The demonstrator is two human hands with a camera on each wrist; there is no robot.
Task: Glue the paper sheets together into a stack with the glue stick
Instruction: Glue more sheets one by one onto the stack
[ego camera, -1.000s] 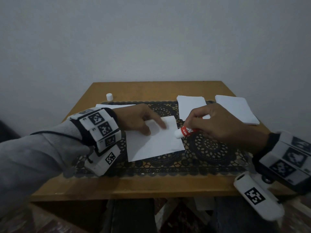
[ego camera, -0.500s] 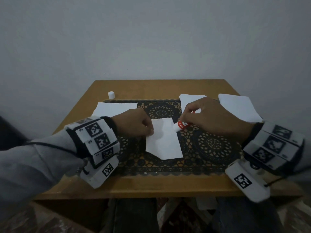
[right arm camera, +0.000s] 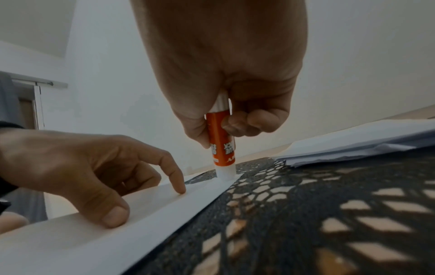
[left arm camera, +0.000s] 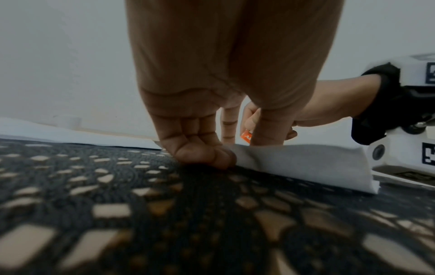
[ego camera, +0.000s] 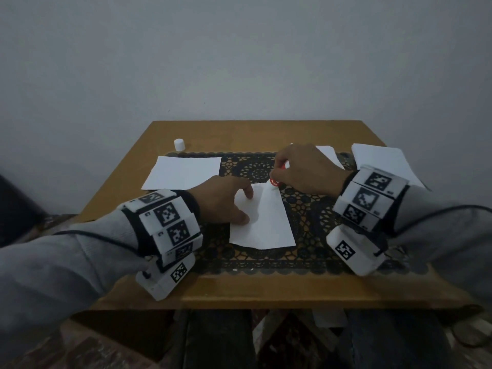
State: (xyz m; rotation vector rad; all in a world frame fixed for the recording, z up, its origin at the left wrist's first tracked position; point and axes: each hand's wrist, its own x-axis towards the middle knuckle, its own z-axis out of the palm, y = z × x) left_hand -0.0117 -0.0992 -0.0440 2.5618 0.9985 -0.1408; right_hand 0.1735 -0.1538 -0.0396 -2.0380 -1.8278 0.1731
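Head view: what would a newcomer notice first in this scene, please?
The right hand grips an orange glue stick upright, its tip on the far corner of the sheet in the middle of the black lace mat. The left hand presses on that sheet's left side.

Glue stick [ego camera: 274, 181] now at sheet's [ego camera: 266, 222] far corner.
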